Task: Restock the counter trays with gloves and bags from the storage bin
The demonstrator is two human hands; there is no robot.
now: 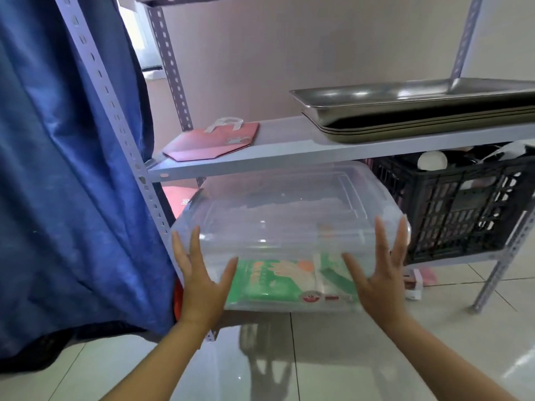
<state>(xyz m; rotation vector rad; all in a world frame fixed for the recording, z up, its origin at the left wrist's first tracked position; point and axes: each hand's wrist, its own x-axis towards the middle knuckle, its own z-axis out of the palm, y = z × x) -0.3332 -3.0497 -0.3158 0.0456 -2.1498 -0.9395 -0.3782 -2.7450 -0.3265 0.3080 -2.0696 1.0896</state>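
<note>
I see the clear plastic storage bin (pixel 289 227) sitting low in the metal shelving rack (pixel 289 151), its lid on and its front end sticking out past the rack's edge toward me, over the glossy tiled floor (pixel 318 357). My left hand (pixel 199 287) has its fingers spread wide and lies flat against the bin's front left corner; my right hand (pixel 379 282) is spread the same way against the front right corner, so both palms press on the bin from either side without curling around anything. Through the clear wall I can make out a green-and-white packet of gloves (pixel 275 279) lying on the bin's bottom between my hands, with another green packet (pixel 335 270) just beside it on the right. The shelf board sits directly above the bin's rear half, close over the lid. On that shelf a flat red paper bag (pixel 214 143) with white handles lies to the left, and a stack of steel trays (pixel 419 111) rests to the right, overhanging the shelf edge. A black plastic crate (pixel 463 209) crowds the bin's right side, touching or nearly so; I cannot tell which. A blue curtain (pixel 66 169) hangs close on the left, beside the rack's perforated upright and my left wrist.
</note>
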